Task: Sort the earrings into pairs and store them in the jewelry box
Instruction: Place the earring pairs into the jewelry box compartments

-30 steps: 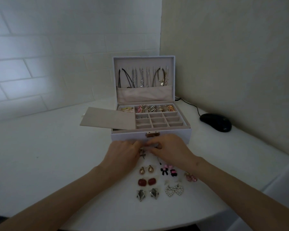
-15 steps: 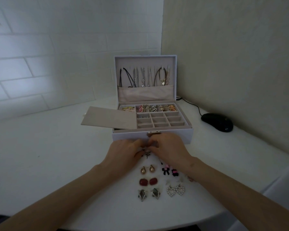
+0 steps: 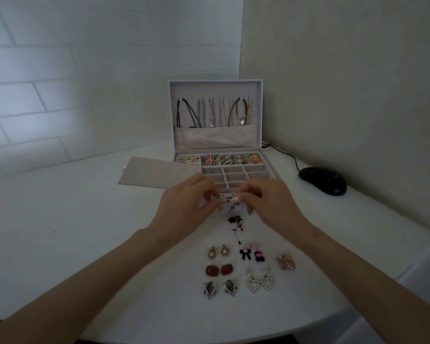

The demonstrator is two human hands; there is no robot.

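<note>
The left hand (image 3: 184, 207) and right hand (image 3: 273, 202) hover close together, curled fingers (image 3: 250, 191) pinching a black beaded drop earring (image 3: 234, 220) that dangles just beneath them.

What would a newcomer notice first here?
The left hand and right hand nearly touch fingertips at centre, in front of the open jewelry box, necklaces hanging in its lid. Nearer the camera, earrings lie paired in rows on the table, red squares and pearl hearts standing out.

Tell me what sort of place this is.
Probably a corner of a home workspace: a wired computer mouse beside an open jewelry box on a white desk, against a white brick wall.
</note>
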